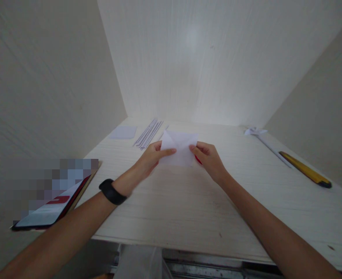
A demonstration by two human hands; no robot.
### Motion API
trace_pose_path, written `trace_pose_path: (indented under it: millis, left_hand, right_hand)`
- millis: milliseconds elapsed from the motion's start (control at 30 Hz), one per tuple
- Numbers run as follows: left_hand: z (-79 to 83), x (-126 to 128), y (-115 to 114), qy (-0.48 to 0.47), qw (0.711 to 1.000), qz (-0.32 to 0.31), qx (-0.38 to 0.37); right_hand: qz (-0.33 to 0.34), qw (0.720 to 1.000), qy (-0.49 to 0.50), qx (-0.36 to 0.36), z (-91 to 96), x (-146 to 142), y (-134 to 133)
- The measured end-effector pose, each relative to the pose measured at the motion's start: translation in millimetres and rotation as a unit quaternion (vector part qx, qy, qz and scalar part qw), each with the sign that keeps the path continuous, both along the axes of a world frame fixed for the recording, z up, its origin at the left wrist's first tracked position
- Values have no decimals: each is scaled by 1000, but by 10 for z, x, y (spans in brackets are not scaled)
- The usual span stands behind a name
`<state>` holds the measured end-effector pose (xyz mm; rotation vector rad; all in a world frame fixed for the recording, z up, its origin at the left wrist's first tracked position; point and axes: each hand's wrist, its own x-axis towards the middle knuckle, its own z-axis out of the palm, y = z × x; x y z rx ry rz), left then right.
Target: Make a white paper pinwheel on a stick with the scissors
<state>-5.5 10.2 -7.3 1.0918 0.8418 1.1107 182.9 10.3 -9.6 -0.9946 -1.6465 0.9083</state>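
Note:
Between my two hands is a small white sheet of paper [182, 155], raised toward me, with diagonal crease lines running in from its upper corners. My left hand [153, 156] pinches its left side, the thumb lying across the front. On the right side my right hand [207, 157] grips it, thumb in front and fingers behind. A bit of a red object [198, 159] shows beside the right fingers, mostly hidden; I cannot tell what it is. Behind the left hand lies a bundle of thin white paper sticks [149, 133].
A stack of white paper [123, 132] lies at the back left. At the right are a white paper pinwheel [255, 131] on a stick and a yellow and black utility knife [304, 169]. A flat dark-edged object [57, 211] rests at the left edge. Walls enclose the table [171, 209].

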Motion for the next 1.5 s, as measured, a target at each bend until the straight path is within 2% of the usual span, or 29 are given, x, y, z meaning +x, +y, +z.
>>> trace_pose_path:
  millis: [133,267,400,467,600,700,867,967,1100,1333,1500]
  left_hand:
    - [-29,-5,8,29,999,23,21]
    - [-43,-20,24,79,993,43,77]
    - [-64,-35,36,175,975,34,132]
    - [-72,-37,38,192,971,32,138]
    - [-51,-23,33,146,984,27,101]
    - [-30,-10,34,98,993,18,71]
    - [-81,1,44,36,999,-3,28]
    - [-128,4,48,15,999,-29,12]
    - [-149,6,52,1,998,-58,14]
    - [-154,9,67,5,998,-59,12]
    - [-151,18,80,-4,999,-35,6]
  right_hand:
    - [15,1000,16,-17,-12,-7,16]
    - [26,999,16,-32,-31,-3,37]
    - [-3,998,-54,13,-24,9,40]
    - [-14,995,-92,30,-23,17,41]
    - [-45,994,-98,30,-46,40,63]
    - [-78,996,-32,18,-52,55,76]
    - [-98,990,95,-42,-2,41,42]
    - [-83,987,121,-64,12,19,24]
    - [-48,990,126,-39,8,3,28]
    - [4,995,95,-16,12,21,39]
    - [38,997,67,21,-9,40,52]
